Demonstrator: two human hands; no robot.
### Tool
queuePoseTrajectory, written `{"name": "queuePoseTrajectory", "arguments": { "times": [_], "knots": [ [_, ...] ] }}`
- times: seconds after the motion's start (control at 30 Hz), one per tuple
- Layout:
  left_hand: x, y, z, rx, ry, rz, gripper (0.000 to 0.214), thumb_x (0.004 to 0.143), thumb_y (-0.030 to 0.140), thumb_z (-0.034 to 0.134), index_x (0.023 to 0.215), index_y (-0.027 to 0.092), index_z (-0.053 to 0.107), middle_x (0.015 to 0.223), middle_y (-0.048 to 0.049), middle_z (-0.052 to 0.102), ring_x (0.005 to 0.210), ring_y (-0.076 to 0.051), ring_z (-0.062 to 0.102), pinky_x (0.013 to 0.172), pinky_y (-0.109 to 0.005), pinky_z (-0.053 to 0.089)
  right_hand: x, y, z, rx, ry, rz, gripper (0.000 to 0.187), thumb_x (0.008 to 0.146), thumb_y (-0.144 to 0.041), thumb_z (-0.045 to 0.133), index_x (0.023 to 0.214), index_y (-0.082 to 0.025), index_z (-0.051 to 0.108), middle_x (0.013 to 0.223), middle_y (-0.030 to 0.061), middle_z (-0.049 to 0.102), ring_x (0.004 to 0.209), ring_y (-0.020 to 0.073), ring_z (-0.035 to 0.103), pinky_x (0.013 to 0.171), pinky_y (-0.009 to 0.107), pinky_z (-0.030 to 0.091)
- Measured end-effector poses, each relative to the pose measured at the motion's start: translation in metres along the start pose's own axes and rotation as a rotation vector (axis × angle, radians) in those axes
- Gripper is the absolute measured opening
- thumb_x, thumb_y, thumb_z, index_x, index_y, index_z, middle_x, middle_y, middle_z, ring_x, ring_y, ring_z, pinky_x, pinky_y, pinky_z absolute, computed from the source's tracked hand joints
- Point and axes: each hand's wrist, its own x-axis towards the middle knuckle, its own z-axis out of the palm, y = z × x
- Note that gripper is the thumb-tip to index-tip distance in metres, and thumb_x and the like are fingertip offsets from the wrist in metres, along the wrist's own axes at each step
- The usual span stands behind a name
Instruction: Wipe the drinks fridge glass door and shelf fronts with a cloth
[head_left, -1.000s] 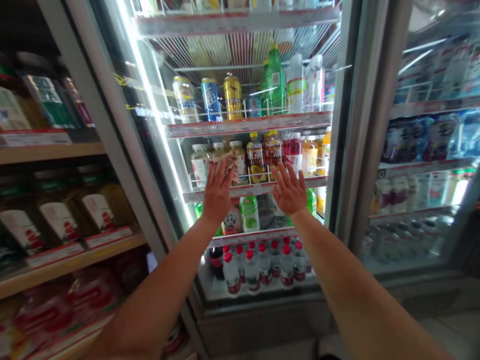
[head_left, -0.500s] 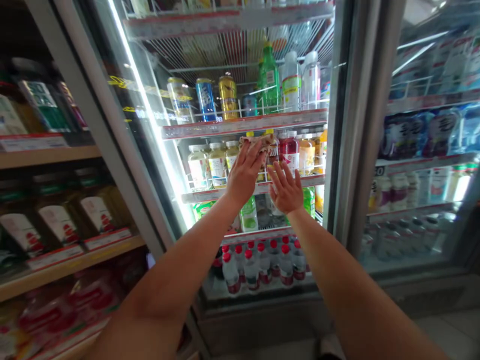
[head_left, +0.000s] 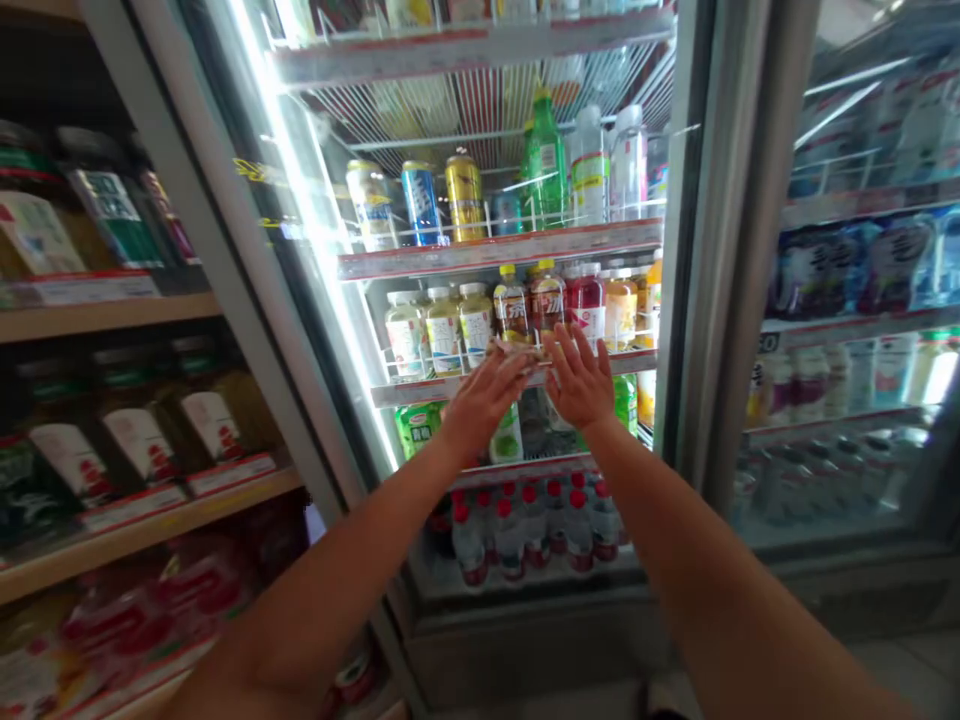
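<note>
A crumpled, light patterned cloth (head_left: 516,349) lies under the fingers of my left hand (head_left: 482,408), which holds it against the glass door of a drinks fridge. Most of the cloth is hidden by the hand. Just to the right, my right hand (head_left: 581,380) is held flat toward the glass with its fingers spread and nothing in it. Both arms reach forward. Behind the glass, bottles with yellow caps (head_left: 511,305) stand above my left hand, and a red drink bottle (head_left: 589,298) stands above my right.
A metal door frame (head_left: 731,250) separates this fridge from another with drink pouches (head_left: 814,265). Drink cans (head_left: 465,200) and a green bottle (head_left: 546,160) stand higher up, red-capped bottles (head_left: 510,540) at the bottom. At left, a wooden shelf (head_left: 150,525) carries large bottles.
My left hand has slid down the glass with the cloth, uncovering the yellow-capped bottles. My right hand stays at nearly the same spot. The view has shifted slightly.
</note>
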Motion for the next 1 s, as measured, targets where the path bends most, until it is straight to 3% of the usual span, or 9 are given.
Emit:
{"name": "queuePoseTrajectory", "arguments": {
  "times": [0.1,0.27,0.33,0.47,0.57,0.67,0.77,0.9,1.0],
  "knots": [
    [-0.006,-0.003,-0.007,-0.031,-0.089,0.065,0.041,0.102,0.005,0.052,0.139,0.022,0.06,0.15,-0.0062,0.054,0.151,-0.027,0.031,0.121,-0.048,0.041,-0.001,0.0,0.0,-0.016,-0.008,0.001,0.066,0.103,-0.033,0.043,0.163,-0.026,0.018,0.165,0.0034,0.032,0.156,0.0207,0.02,0.129,0.046,0.007],
    [-0.014,-0.003,-0.011,-0.006,0.013,-0.178,0.049,0.099,-0.003,0.046,0.143,0.015,0.055,0.156,-0.0139,0.045,0.154,-0.031,0.019,0.121,-0.057,0.038,-0.002,-0.001,0.001,0.013,-0.06,0.048,0.063,0.103,-0.034,0.042,0.162,-0.029,0.021,0.166,0.0028,0.031,0.156,0.0215,0.023,0.129,0.047,0.007],
    [-0.031,0.015,-0.004,-0.046,0.008,-0.104,0.042,0.1,0.0,0.047,0.139,0.013,0.058,0.153,-0.0164,0.048,0.154,-0.032,0.019,0.12,-0.059,0.039,-0.002,-0.001,0.0,0.022,-0.063,0.05,0.063,0.103,-0.034,0.042,0.162,-0.029,0.021,0.165,0.0034,0.032,0.155,0.0221,0.024,0.129,0.047,0.008],
    [-0.053,0.042,0.007,-0.12,-0.099,0.178,0.026,0.102,0.008,0.057,0.118,0.022,0.071,0.141,-0.0023,0.062,0.142,-0.021,0.047,0.117,-0.039,0.047,0.0,-0.002,-0.001,-0.005,-0.023,0.029,0.061,0.103,-0.032,0.044,0.161,-0.027,0.026,0.164,0.005,0.036,0.155,0.0215,0.025,0.129,0.046,0.007],
    [-0.04,0.026,0.001,-0.102,-0.121,0.15,0.032,0.1,0.006,0.059,0.127,0.021,0.067,0.144,-0.0054,0.06,0.146,-0.025,0.042,0.117,-0.043,0.047,0.0,-0.002,-0.001,-0.053,0.009,0.004,0.059,0.102,-0.033,0.044,0.159,-0.024,0.032,0.162,0.0052,0.038,0.155,0.0211,0.024,0.129,0.045,0.008],
    [-0.025,0.003,-0.007,-0.06,-0.004,-0.064,0.041,0.099,0.0,0.054,0.135,0.017,0.063,0.147,-0.0092,0.056,0.151,-0.03,0.031,0.118,-0.05,0.044,0.0,-0.002,0.0,-0.068,0.012,-0.003,0.06,0.102,-0.034,0.044,0.159,-0.023,0.032,0.162,0.0053,0.038,0.155,0.0215,0.023,0.129,0.045,0.007],
    [-0.032,0.004,-0.005,-0.029,0.097,-0.194,0.04,0.1,0.0,0.05,0.136,0.013,0.061,0.149,-0.0136,0.053,0.153,-0.032,0.026,0.119,-0.054,0.042,-0.001,-0.001,0.001,-0.056,0.008,0.0,0.063,0.101,-0.033,0.045,0.161,-0.024,0.028,0.162,0.0055,0.038,0.155,0.0216,0.024,0.129,0.045,0.006],
    [-0.052,0.013,-0.006,-0.041,-0.021,0.024,0.038,0.103,0.003,0.05,0.135,0.019,0.062,0.147,-0.0077,0.057,0.15,-0.029,0.032,0.118,-0.049,0.044,-0.001,-0.001,0.0,-0.042,0.001,-0.001,0.065,0.102,-0.034,0.045,0.162,-0.025,0.022,0.163,0.0051,0.036,0.155,0.0221,0.025,0.129,0.046,0.007],
    [-0.046,-0.009,-0.021,-0.028,-0.068,0.074,0.036,0.102,0.003,0.051,0.132,0.019,0.063,0.148,-0.0058,0.056,0.15,-0.027,0.032,0.119,-0.046,0.044,-0.001,-0.001,0.0,-0.052,-0.002,-0.001,0.065,0.102,-0.035,0.044,0.162,-0.025,0.023,0.164,0.0049,0.035,0.155,0.0228,0.025,0.128,0.046,0.008]
  ]
}}
